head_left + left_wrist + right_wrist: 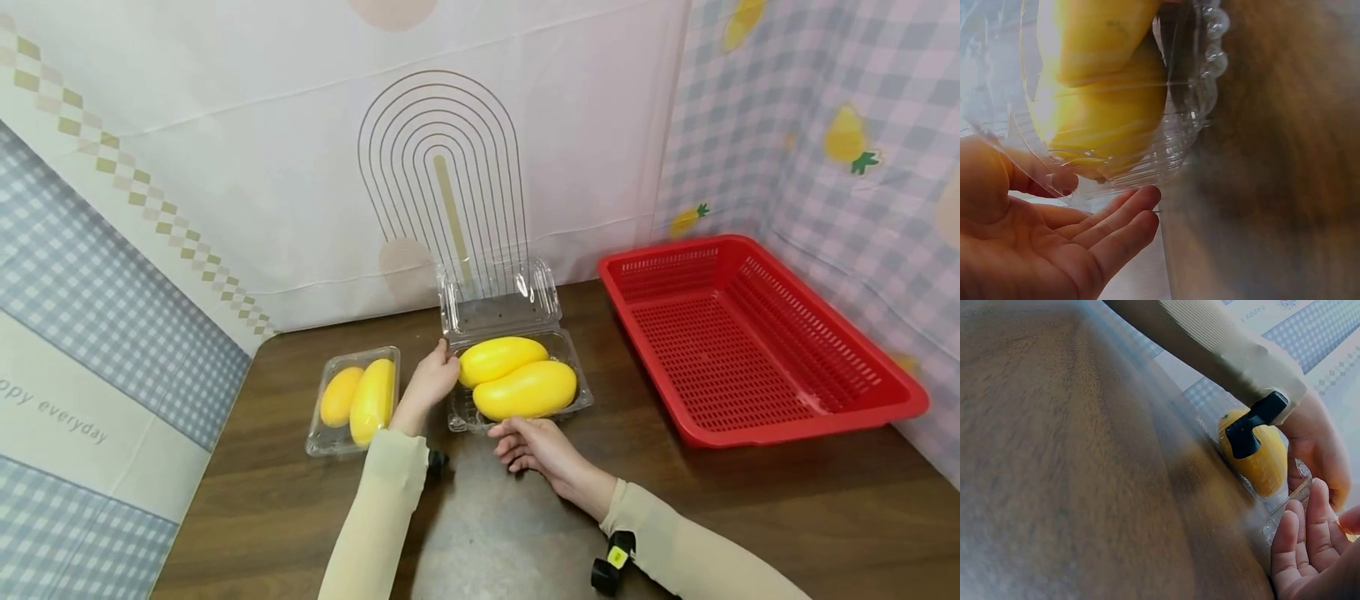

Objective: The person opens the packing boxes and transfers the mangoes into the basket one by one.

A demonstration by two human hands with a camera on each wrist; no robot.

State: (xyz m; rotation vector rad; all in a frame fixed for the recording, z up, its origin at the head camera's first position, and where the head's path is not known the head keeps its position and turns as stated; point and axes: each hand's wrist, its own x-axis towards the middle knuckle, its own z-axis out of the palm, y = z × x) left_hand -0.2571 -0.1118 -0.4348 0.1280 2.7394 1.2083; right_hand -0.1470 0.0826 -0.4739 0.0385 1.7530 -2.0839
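A clear plastic clamshell box (459,417) stands on the table with its lid (498,312) raised against the wall. Two large yellow mangoes (525,390) lie side by side in it. My left hand (433,379) is at the box's left side; in the left wrist view its fingers (1125,240) are fairly straight beside the clear plastic, and the thumb shows partly through it. At the front rim, my right hand (536,454) has its palm turned up and its fingers loosely bent. The right fingertips (1319,494) are close to the rim; whether they touch it I cannot tell.
Left of the left forearm is a smaller clear box (318,437) with two yellow-orange fruits. A red perforated basket (675,400) stands on the right of the brown wooden table (247,500). Patterned cloth walls (300,167) rise behind and at both sides.
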